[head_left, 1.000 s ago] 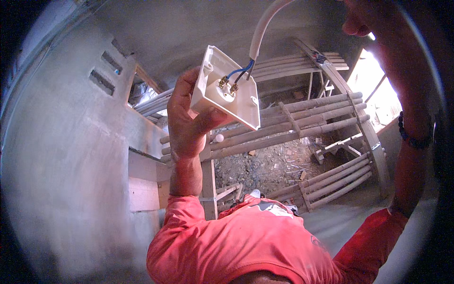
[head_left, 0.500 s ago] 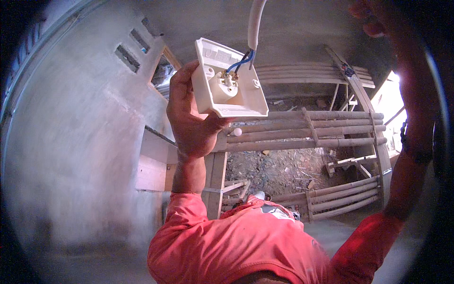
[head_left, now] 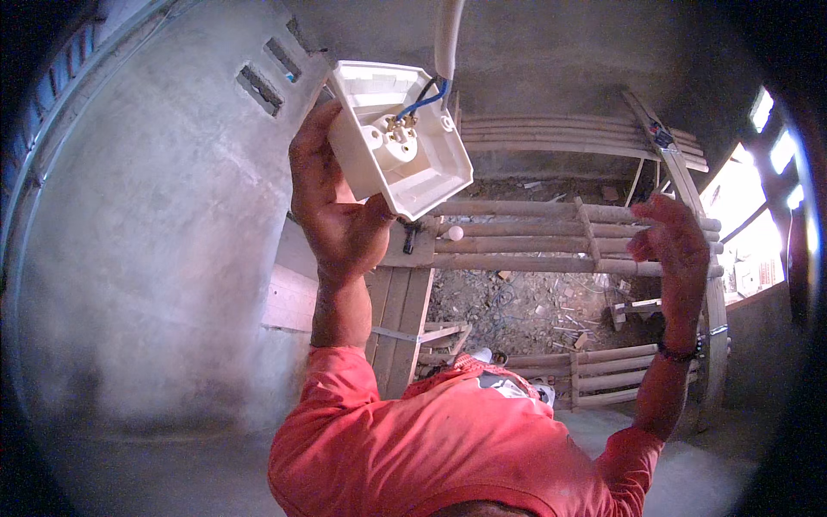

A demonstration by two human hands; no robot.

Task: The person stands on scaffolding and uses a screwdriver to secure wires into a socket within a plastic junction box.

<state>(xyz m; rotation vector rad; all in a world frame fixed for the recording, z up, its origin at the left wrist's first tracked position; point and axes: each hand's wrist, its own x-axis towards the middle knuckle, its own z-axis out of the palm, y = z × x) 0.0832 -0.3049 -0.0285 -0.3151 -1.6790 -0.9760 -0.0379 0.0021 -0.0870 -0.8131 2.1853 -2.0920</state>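
My left hand [head_left: 340, 211] is wrapped round the left side and lower corner of a white square lamp holder [head_left: 446, 177], its open back toward me. Inside it, a round white terminal block [head_left: 392, 142] has brass screw terminals. A blue wire [head_left: 428, 105] and a black wire run into the terminals from the end of a white cable [head_left: 446, 43] hanging from above. My right hand [head_left: 676, 241] is raised at the right, apart from the lamp holder. Its fingers are loosely bent and spread, with nothing visible in them.
Below the lamp holder are bamboo poles [head_left: 525, 261] and wooden planks [head_left: 398, 302] of a scaffold. A small white bulb [head_left: 455, 233] and a dark tool [head_left: 411, 239] lie there. Rubble [head_left: 500, 302] covers the ground below. A grey plastered wall [head_left: 164, 241] stands left; bright openings [head_left: 749, 224] are at right.
My right hand has come down and inward from the upper right edge. My left hand and the lamp holder have shifted slightly left and tilted. The view has moved a little.
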